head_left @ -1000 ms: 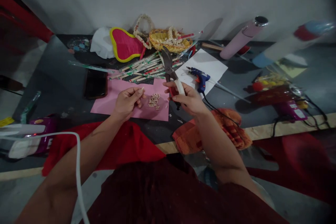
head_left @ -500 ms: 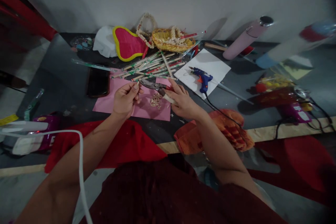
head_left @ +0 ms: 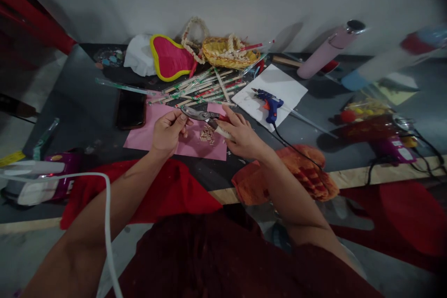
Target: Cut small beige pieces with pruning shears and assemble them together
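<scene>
My right hand [head_left: 240, 132] grips a pair of pruning shears [head_left: 199, 114] with one red and one pale handle. Their curved metal jaws reach to the fingertips of my left hand [head_left: 167, 131]. That hand is closed in a pinch on a small pale stick, mostly hidden by the fingers and the jaws. Below the shears, several short cut wooden pieces [head_left: 207, 136] lie in a heap on a pink paper sheet [head_left: 199, 152]. Behind the hands lies a pile of wooden chopsticks [head_left: 195, 89], some in printed clear wrappers.
A blue glue gun [head_left: 270, 104] rests on a white board [head_left: 289, 84] at the right. A dark phone [head_left: 131, 109] lies left of the paper. Farther back are a yellow basket [head_left: 213, 51], a pink-and-yellow padded shape [head_left: 171, 58] and a pink flask [head_left: 323, 53]. An orange towel [head_left: 303, 172] hangs over the front edge.
The shears' jaws have shifted slightly left and up over my left fingertips, and the pale stick tip seen there before is now covered. Both hands otherwise keep their places.
</scene>
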Demonstrator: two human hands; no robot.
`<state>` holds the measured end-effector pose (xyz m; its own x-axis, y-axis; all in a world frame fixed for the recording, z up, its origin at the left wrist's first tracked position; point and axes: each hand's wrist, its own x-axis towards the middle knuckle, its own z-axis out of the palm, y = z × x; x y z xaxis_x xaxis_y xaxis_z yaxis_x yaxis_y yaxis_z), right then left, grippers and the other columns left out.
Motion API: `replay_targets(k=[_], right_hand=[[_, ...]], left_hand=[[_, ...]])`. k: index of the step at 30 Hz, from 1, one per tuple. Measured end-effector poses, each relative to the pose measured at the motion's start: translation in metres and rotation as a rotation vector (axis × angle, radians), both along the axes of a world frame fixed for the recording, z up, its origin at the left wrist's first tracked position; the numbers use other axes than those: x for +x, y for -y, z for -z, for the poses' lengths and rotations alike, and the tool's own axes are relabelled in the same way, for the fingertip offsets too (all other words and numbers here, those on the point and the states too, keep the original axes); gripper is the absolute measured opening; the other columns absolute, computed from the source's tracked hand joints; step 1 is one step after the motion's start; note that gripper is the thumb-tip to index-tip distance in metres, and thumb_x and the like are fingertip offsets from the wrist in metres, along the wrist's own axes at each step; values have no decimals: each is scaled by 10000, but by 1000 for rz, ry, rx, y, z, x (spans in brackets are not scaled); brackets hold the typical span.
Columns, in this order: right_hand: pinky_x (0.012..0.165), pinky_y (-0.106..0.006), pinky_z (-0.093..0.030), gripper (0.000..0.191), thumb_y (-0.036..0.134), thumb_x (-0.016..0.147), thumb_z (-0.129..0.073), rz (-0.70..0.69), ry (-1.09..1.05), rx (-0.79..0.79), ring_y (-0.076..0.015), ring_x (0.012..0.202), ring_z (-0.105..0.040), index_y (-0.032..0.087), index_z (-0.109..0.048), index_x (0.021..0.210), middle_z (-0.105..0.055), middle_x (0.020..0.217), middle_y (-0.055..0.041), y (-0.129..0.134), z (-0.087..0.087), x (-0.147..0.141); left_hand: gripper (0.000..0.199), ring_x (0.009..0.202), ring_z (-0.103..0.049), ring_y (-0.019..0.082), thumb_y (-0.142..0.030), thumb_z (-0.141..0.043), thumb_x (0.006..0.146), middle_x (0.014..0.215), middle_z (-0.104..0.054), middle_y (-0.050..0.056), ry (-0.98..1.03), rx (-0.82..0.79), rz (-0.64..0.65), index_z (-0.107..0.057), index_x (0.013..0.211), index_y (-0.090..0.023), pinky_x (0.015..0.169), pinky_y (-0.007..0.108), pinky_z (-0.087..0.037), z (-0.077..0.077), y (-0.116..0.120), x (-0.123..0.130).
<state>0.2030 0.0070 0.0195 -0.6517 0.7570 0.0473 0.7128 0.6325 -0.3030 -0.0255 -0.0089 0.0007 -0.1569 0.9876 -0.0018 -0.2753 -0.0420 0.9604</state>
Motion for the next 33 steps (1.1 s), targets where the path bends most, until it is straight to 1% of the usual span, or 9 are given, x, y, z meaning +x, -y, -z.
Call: replay_targets(k=[6, 11, 15, 17, 19, 22, 25, 28, 33], right_hand=[[889, -569, -419, 640, 127, 746, -463, 2, 6, 12, -362, 1280, -334, 278, -413, 1366, -111, 1560, -59, 0, 2, -2], [944, -565, -389, 649, 114, 731, -474, -22, 14, -1, -351, 1289, -352, 265, -417, 1360, -152, 1550, -71, -1, 2, -1], [956, -528, -398, 545, 166, 758, -506, -16, -9, -8, -335, 1273, -395, 222, -460, 1298, -251, 1518, -98, -1, 3, -1], [938, -492, -426, 557, 246, 778, -536, 27, -64, -21, -320, 1235, -441, 194, -417, 1319, -343, 1467, -126, -1, 4, -2], [918, -473, -443, 661, 311, 785, -552, 70, -93, -20, -314, 1197, -475, 174, -317, 1387, -431, 1396, -147, -1, 4, -4], [904, -463, -443, 724, 370, 809, -535, 90, -39, 4, -317, 1154, -500, 195, -235, 1445, -519, 1293, -142, 1, 3, -8], [881, -412, -451, 681, 412, 837, -502, 94, -5, 10, -296, 1098, -531, 211, -264, 1443, -570, 1205, -126, 4, 1, -13], [837, -365, -457, 641, 413, 846, -491, 115, -2, 26, -272, 1034, -557, 221, -299, 1426, -599, 1135, -111, 7, 1, -17], [764, -332, -450, 620, 406, 847, -490, 150, 45, 44, -263, 961, -578, 234, -316, 1416, -623, 1072, -106, 10, 1, -18]], left_hand=[[222, 428, -443, 42, -350, -690, 751, 672, -654, 21, -59, 17, 23, -622, 707, -144, 404, 176, -402, 2, 1, 0], [242, 411, -460, 45, -370, -679, 759, 678, -665, 27, -122, 14, 29, -614, 717, -140, 409, 183, -386, 3, 2, -1], [266, 416, -477, 49, -395, -671, 764, 687, -676, 35, -177, 34, 45, -615, 717, -139, 422, 183, -391, 2, 4, -2], [273, 422, -488, 51, -408, -655, 777, 699, -682, 39, -221, 43, 59, -621, 728, -141, 425, 182, -389, 1, 6, -1], [274, 429, -498, 54, -410, -642, 788, 702, -684, 40, -257, 56, 70, -623, 736, -142, 429, 181, -388, 0, 8, 0], [267, 427, -504, 58, -403, -638, 791, 695, -682, 36, -257, 58, 78, -617, 732, -144, 436, 184, -399, 1, 10, 1], [250, 423, -502, 59, -386, -640, 789, 671, -669, 25, -234, 52, 73, -613, 719, -148, 426, 181, -394, 2, 10, 0], [235, 420, -496, 57, -369, -644, 785, 660, -660, 21, -224, 54, 65, -613, 709, -149, 419, 177, -389, 2, 9, -2], [246, 395, -483, 50, -368, -651, 775, 626, -639, 12, -193, 28, 64, -602, 674, -148, 397, 171, -378, 1, 9, -3]])
